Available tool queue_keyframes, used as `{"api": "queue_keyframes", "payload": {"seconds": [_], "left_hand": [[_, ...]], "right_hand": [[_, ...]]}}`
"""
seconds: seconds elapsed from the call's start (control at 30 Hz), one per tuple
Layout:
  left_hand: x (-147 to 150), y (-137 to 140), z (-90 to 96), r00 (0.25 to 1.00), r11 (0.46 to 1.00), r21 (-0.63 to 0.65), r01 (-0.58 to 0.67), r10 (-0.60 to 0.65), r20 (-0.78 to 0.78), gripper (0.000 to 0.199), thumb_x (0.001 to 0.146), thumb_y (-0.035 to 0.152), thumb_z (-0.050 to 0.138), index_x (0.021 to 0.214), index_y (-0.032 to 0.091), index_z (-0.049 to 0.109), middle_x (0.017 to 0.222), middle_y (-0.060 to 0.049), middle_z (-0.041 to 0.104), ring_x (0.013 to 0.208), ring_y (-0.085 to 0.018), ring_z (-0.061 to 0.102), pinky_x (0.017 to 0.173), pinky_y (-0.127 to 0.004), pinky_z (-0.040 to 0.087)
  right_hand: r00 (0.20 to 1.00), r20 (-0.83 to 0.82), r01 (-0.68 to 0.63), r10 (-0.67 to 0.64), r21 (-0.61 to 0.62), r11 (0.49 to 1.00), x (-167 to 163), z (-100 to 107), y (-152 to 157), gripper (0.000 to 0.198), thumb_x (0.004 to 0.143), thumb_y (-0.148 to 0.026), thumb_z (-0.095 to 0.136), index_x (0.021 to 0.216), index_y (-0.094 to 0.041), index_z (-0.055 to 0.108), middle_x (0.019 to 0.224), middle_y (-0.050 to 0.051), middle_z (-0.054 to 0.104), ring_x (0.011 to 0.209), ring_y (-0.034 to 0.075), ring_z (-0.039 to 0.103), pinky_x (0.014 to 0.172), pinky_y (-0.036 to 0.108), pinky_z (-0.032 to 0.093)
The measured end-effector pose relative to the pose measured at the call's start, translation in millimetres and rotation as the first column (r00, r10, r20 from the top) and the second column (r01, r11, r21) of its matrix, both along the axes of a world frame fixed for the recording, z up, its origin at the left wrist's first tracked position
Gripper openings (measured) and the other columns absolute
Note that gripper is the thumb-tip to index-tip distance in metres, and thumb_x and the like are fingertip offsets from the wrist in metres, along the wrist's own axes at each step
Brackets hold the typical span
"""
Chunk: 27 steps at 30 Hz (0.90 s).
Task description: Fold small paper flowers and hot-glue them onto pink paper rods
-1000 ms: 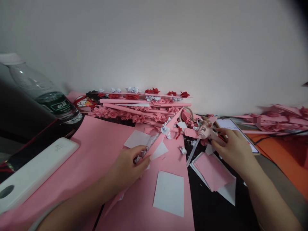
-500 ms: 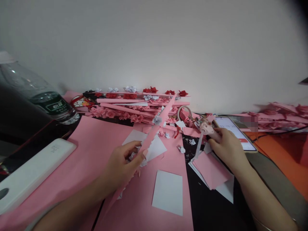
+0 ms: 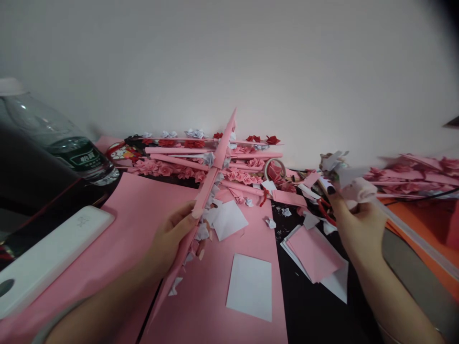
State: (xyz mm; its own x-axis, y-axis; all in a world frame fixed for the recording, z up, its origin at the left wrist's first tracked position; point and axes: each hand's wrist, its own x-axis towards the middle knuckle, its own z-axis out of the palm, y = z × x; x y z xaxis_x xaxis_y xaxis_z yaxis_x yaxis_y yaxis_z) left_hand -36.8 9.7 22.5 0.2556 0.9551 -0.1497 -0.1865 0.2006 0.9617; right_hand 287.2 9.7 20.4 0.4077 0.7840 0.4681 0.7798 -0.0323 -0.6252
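My left hand (image 3: 179,229) is closed round a long pink rolled-paper stick (image 3: 211,184). Small white and pink folded-paper flowers (image 3: 202,231) run along the stick's right side. The stick tilts, its pointed tip up and away from me over the pink sheet (image 3: 154,205). On the right, my right hand (image 3: 358,224) grips a pale pink hot glue gun (image 3: 363,189), partly hidden and blurred, raised above the phone's place. Pale paper scraps (image 3: 337,165) show at its front. Below lie a stack of pink and white paper squares (image 3: 315,255) and red-handled scissors (image 3: 325,209).
A white square (image 3: 250,286) lies on the pink sheet. Along the wall are flower-covered pink sticks (image 3: 179,162) and a tape roll (image 3: 274,169). A water bottle (image 3: 79,153) and a white power bank (image 3: 53,258) stand left. Orange paper (image 3: 430,229) is at right.
My right hand has lifted and moved right with the glue gun, which has turned. Scissors and paper scraps are uncovered. My left hand has shifted left and turned the stick more upright.
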Motion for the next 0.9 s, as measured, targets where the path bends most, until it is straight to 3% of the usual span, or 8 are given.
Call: {"api": "queue_keyframes", "payload": {"seconds": [0.1, 0.3, 0.53, 0.63, 0.73, 0.8, 0.83, 0.9], "left_hand": [[2, -1, -1.6, 0.997, 0.997, -0.022, 0.073, -0.073, 0.022, 0.023, 0.080, 0.038, 0.058, 0.091, 0.017, 0.061, 0.055, 0.003, 0.058, 0.033, -0.008, 0.049, 0.032, -0.019, 0.042], [4, -2, -1.4, 0.987, 0.985, -0.078, 0.151, -0.145, 0.070, 0.024, 0.079, 0.038, 0.059, 0.090, 0.016, 0.059, 0.055, 0.002, 0.058, 0.032, -0.007, 0.047, 0.031, -0.020, 0.045], [2, -2, -2.9, 0.977, 0.972, -0.118, 0.204, -0.193, 0.092, 0.023, 0.079, 0.036, 0.058, 0.089, 0.015, 0.059, 0.055, 0.002, 0.060, 0.029, -0.006, 0.045, 0.029, -0.018, 0.043], [1, -2, -2.0, 0.958, 0.953, -0.133, 0.271, -0.253, 0.136, 0.026, 0.078, 0.039, 0.058, 0.089, 0.015, 0.059, 0.052, 0.002, 0.060, 0.028, -0.007, 0.046, 0.029, -0.018, 0.042], [1, -2, 3.6, 0.929, 0.913, -0.189, 0.361, -0.334, 0.160, 0.029, 0.078, 0.041, 0.057, 0.093, 0.016, 0.059, 0.052, 0.001, 0.061, 0.028, -0.009, 0.049, 0.028, -0.017, 0.039], [1, -2, 7.7, 0.899, 0.874, -0.226, 0.431, -0.395, 0.187, 0.031, 0.079, 0.041, 0.056, 0.097, 0.016, 0.058, 0.052, 0.001, 0.062, 0.028, -0.009, 0.049, 0.027, -0.016, 0.035], [1, -2, 8.9, 0.881, 0.852, -0.237, 0.468, -0.426, 0.207, 0.032, 0.079, 0.042, 0.056, 0.098, 0.016, 0.058, 0.051, 0.001, 0.062, 0.027, -0.009, 0.049, 0.027, -0.016, 0.034], [2, -3, 8.9, 0.845, 0.812, -0.248, 0.528, -0.475, 0.244, 0.032, 0.079, 0.041, 0.058, 0.098, 0.016, 0.059, 0.047, 0.002, 0.060, 0.028, -0.010, 0.049, 0.028, -0.016, 0.034]], "right_hand": [[0.993, 0.087, 0.085, -0.085, 0.003, 0.996, -6, 1, 0, 0.022, 0.076, -0.036, 0.058, 0.087, -0.018, 0.063, 0.074, 0.004, 0.061, 0.066, 0.020, 0.054, 0.058, 0.030, 0.038], [0.943, 0.314, -0.057, 0.113, -0.183, 0.982, -1, -6, 8, 0.038, 0.075, -0.031, 0.057, 0.111, -0.018, 0.059, 0.095, 0.009, 0.068, 0.081, 0.027, 0.062, 0.068, 0.035, 0.045], [0.865, 0.464, -0.045, 0.191, -0.307, 0.950, 8, -25, 16, 0.053, 0.071, -0.025, 0.051, 0.121, -0.008, 0.050, 0.109, 0.019, 0.059, 0.100, 0.034, 0.055, 0.082, 0.045, 0.044], [0.876, 0.461, -0.030, 0.140, -0.239, 0.971, 1, -17, 11, 0.053, 0.070, -0.026, 0.053, 0.121, -0.010, 0.051, 0.105, 0.018, 0.058, 0.100, 0.034, 0.052, 0.083, 0.049, 0.042], [0.957, 0.246, -0.139, 0.150, -0.060, 0.988, -19, 1, 0, 0.042, 0.075, -0.028, 0.056, 0.116, -0.017, 0.054, 0.107, 0.013, 0.057, 0.093, 0.027, 0.052, 0.082, 0.044, 0.042], [0.951, -0.077, -0.302, 0.301, 0.000, 0.953, -38, 11, -9, 0.038, 0.080, -0.026, 0.056, 0.117, -0.024, 0.051, 0.113, 0.010, 0.056, 0.079, 0.019, 0.053, 0.072, 0.037, 0.046], [0.877, -0.253, -0.416, 0.409, 0.028, 0.909, -49, 14, -14, 0.039, 0.081, -0.026, 0.056, 0.119, -0.026, 0.050, 0.117, 0.009, 0.054, 0.076, 0.017, 0.052, 0.069, 0.035, 0.047], [0.644, -0.527, -0.598, 0.555, 0.107, 0.795, -69, 15, -21, 0.048, 0.079, -0.027, 0.061, 0.124, -0.031, 0.045, 0.125, 0.009, 0.049, 0.075, 0.016, 0.052, 0.065, 0.032, 0.048]]}}
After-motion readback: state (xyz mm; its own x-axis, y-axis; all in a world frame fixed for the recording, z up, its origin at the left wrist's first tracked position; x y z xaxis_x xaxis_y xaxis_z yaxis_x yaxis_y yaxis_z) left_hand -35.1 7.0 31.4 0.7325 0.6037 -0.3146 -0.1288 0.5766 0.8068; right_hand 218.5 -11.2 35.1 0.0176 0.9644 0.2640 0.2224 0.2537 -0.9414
